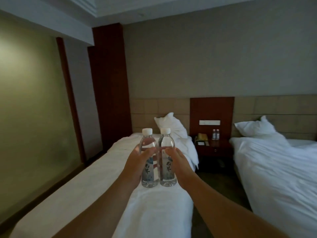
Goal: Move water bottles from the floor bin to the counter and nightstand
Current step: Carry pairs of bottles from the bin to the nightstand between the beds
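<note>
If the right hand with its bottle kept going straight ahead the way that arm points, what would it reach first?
Probably the white pillow at the head of the left bed. The right hand points up along that bed, over the sheet; depth is hard to judge.

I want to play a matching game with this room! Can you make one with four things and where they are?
Things:
1. bottle with white cap
2. small pink-capped bottles
3. plump pillow
4. switch panel

Places:
A. on the nightstand
B. on the wooden wall board
C. in the left hand
D. on the right-side bed

Pairs: 1-C, 2-A, 3-D, 4-B
</note>
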The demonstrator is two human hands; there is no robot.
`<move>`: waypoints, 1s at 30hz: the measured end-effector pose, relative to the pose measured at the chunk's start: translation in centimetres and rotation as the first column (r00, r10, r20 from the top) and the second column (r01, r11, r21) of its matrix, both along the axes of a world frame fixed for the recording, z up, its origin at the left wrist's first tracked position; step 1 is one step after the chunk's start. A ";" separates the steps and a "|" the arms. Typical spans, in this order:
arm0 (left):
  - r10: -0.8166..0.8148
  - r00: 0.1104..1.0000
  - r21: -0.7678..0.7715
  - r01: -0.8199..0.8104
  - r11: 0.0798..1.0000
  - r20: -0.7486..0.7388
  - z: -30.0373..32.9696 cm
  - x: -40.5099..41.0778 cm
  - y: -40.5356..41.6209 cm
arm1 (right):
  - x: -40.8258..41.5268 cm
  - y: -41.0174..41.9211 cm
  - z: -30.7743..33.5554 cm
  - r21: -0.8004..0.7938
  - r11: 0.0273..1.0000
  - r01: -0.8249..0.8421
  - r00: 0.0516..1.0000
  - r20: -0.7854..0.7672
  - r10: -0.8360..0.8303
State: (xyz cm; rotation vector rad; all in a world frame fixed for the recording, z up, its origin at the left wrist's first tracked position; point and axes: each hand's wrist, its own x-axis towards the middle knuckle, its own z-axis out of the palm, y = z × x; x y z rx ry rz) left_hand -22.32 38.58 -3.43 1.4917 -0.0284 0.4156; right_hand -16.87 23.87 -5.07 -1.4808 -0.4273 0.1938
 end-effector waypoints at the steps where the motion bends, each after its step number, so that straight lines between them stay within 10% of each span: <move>1: -0.030 1.000 0.003 0.030 1.000 0.002 -0.1 2.3 -1.0 | 1.9 -1.1 0.0 -0.006 0.999 0.031 0.999 -0.008 -0.032; 30: -0.228 0.974 0.120 0.224 0.967 0.018 0.3 61.3 -29.2 | 54.5 -30.5 1.4 0.044 0.958 0.284 0.949 0.130 -0.287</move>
